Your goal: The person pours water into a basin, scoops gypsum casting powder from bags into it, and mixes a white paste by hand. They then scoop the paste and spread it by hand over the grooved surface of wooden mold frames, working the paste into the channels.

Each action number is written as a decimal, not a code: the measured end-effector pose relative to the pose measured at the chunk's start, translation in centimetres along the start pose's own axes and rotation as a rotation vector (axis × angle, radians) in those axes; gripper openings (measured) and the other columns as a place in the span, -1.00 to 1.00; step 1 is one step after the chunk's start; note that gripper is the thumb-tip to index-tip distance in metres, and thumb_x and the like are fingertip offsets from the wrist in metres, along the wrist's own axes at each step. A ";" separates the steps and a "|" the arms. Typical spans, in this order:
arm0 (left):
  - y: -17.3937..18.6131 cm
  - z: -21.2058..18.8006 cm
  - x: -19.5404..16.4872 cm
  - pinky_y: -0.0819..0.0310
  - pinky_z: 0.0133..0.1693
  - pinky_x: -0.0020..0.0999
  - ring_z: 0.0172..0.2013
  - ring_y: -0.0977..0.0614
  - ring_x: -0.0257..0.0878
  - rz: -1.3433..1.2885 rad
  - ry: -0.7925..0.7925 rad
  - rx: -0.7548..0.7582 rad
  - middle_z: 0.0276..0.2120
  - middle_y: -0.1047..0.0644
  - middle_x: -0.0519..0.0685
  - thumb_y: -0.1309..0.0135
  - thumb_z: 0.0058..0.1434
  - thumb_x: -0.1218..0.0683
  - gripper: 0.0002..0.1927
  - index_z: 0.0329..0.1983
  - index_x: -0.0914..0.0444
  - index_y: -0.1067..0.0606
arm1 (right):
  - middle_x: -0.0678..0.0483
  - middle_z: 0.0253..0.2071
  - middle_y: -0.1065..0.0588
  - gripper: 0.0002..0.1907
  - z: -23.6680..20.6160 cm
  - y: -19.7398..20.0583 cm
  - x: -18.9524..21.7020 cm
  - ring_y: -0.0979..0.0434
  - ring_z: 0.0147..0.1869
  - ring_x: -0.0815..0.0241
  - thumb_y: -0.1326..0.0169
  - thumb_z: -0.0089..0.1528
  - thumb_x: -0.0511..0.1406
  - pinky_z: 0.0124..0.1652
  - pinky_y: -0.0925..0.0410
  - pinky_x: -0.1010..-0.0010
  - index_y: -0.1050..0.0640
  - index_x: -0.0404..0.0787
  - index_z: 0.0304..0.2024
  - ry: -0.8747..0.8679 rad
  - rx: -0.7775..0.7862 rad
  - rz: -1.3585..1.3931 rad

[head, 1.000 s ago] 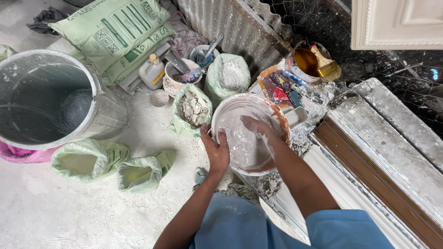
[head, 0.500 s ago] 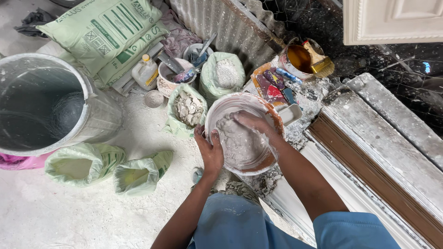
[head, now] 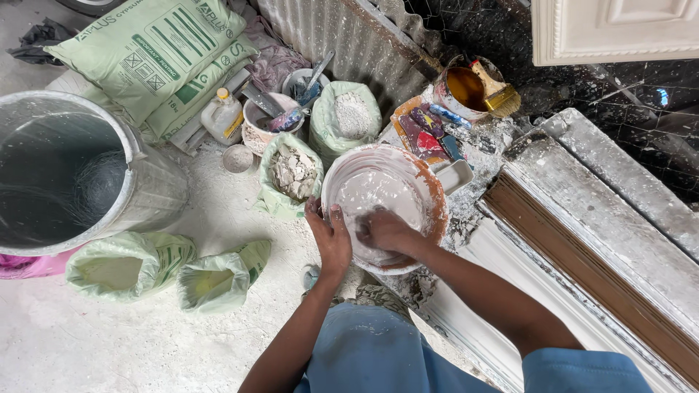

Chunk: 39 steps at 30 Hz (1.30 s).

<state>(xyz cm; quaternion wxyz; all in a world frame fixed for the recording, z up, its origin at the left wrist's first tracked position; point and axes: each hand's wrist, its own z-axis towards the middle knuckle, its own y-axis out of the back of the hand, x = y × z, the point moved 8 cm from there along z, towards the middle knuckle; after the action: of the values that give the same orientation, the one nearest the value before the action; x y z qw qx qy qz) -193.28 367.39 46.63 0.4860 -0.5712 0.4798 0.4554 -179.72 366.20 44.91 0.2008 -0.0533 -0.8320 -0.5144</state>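
A round bowl [head: 429, 191] with an orange-stained rim sits on the powdery floor in front of me, smeared inside with white plaster paste [head: 378, 196]. My left hand [head: 329, 236] grips the bowl's near left rim, thumb over the edge. Inside the bowl, low against the near wall, my right hand [head: 382, 229] has its fingers curled into the white paste. Both hands are dusted white.
A large grey drum [head: 145, 175] of water stands at left. Green sacks of powder [head: 291, 175] [head: 348, 116] [head: 127, 266] [head: 222, 276] ring the bowl. A pot with a brush [head: 470, 87], small tubs with tools [head: 266, 120] and a white moulded panel [head: 582, 240] lie beside.
My right hand moved from the bowl's far right rim down to its near side, into the paste. My left hand kept its hold on the rim.
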 end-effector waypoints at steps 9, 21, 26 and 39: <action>-0.1 -0.2 0.1 -0.04 0.38 -0.10 0.39 -0.24 0.08 -0.024 -0.001 0.006 0.40 -0.14 0.38 0.15 0.47 -0.03 -0.28 0.48 0.46 0.10 | -0.22 -0.06 -0.56 -0.32 4.9 -1.3 -7.3 -0.64 0.00 -0.12 -0.30 0.12 0.01 0.02 -0.54 0.14 -0.48 -0.43 -0.02 -0.417 0.381 0.241; 0.3 0.2 -0.7 -0.03 0.37 -0.12 0.40 -0.24 0.07 0.019 -0.009 -0.029 0.39 -0.16 0.35 0.12 0.45 -0.04 -0.26 0.49 0.46 0.07 | -0.21 0.00 -0.55 -0.70 8.5 -5.5 -5.1 -0.55 0.14 -0.21 0.05 0.25 -0.33 0.12 -0.39 0.04 -0.60 -0.27 -0.05 -0.180 -0.043 -0.055; 0.4 0.3 -0.8 -0.04 0.36 -0.14 0.38 -0.24 0.06 0.034 0.013 -0.019 0.39 -0.15 0.34 0.13 0.45 -0.03 -0.26 0.49 0.45 0.10 | -0.13 0.08 -0.52 -0.63 6.5 -0.6 -4.0 -0.52 0.18 -0.17 0.05 0.25 -0.24 0.16 -0.33 -0.03 -0.53 -0.13 0.09 -0.253 0.015 -0.173; 0.1 0.0 -0.2 -0.05 0.37 -0.11 0.40 -0.22 0.06 -0.009 -0.014 -0.026 0.40 -0.14 0.35 0.12 0.45 0.03 -0.31 0.48 0.45 0.05 | -0.17 0.27 -0.42 -0.29 6.3 -7.7 -10.1 -0.43 0.28 -0.13 0.17 0.37 0.15 0.25 -0.26 0.10 -0.49 -0.27 0.23 -0.231 0.482 0.048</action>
<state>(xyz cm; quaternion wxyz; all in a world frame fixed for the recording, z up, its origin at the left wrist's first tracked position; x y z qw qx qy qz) -193.37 367.39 46.80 0.4840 -0.5765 0.4676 0.4634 -174.50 369.37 32.09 0.1233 -0.0819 -0.9465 -0.2868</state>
